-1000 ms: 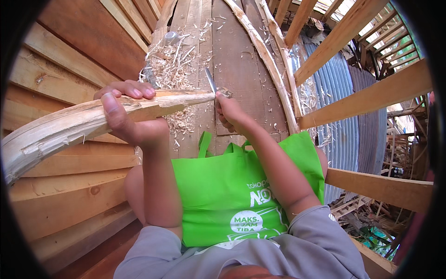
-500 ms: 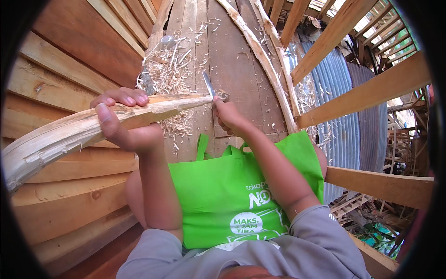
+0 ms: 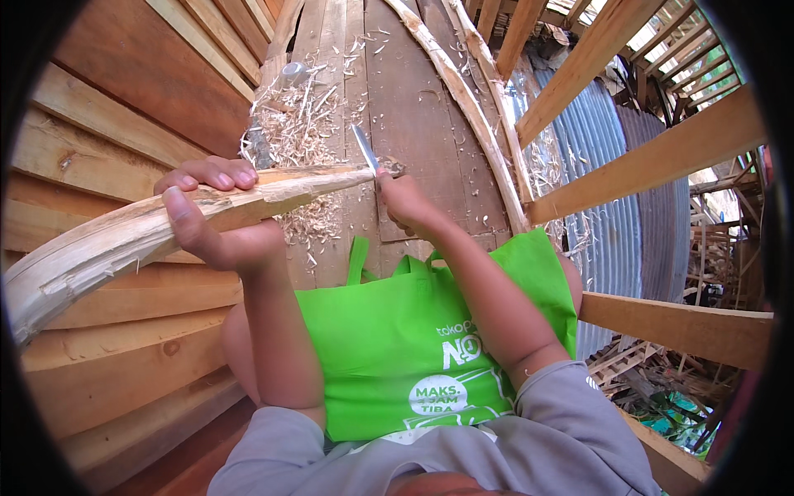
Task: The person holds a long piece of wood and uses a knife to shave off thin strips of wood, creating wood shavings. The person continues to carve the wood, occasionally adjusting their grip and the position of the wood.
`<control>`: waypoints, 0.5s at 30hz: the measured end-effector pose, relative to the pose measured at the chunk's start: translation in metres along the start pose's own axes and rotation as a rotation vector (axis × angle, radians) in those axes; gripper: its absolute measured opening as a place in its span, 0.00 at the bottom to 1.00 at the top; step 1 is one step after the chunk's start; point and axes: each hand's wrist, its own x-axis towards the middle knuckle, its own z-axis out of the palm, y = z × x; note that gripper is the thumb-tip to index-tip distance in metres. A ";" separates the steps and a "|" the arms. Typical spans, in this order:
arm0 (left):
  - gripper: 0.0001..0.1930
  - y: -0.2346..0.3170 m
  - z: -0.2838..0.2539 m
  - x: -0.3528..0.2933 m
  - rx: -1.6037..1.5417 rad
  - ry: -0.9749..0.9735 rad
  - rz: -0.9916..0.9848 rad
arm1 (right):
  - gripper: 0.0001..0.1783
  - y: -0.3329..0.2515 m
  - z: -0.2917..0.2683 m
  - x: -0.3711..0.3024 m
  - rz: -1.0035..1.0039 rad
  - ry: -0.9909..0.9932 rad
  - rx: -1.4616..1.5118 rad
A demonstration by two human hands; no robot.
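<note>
A long, pale, curved wooden branch [image 3: 91,256] with its bark stripped runs from the left edge to a narrowed tip near the middle. My left hand [image 3: 211,207] wraps round it, thumb on the near side and fingers over the far side. At the tip, my right hand [image 3: 405,201] is closed on the handle of a knife [image 3: 364,149]. The blade points up and away, its lower part against the wood by the tip; most of the handle is hidden in my fist. Over my lap lies a green cloth bag [image 3: 372,339] with white print.
Wood shavings [image 3: 302,124] are heaped on the plank floor [image 3: 413,124] ahead, beside a clear cup [image 3: 294,74]. Two stripped poles [image 3: 463,91] lie to the right. A board wall [image 3: 107,149] stands close at left, a wooden railing [image 3: 653,169] at right.
My left hand and the branch have shifted slightly left. The knife blade has tilted a little further left, still at the branch's tip.
</note>
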 end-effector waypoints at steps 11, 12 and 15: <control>0.14 0.002 0.006 0.001 -0.020 -0.007 -0.009 | 0.29 0.009 -0.018 0.028 0.223 -0.069 0.160; 0.14 0.000 0.004 0.002 -0.014 -0.015 0.005 | 0.29 0.004 -0.010 0.018 0.169 -0.077 0.151; 0.14 0.000 0.000 0.002 -0.027 -0.016 0.004 | 0.29 -0.002 -0.001 0.002 0.076 -0.117 0.133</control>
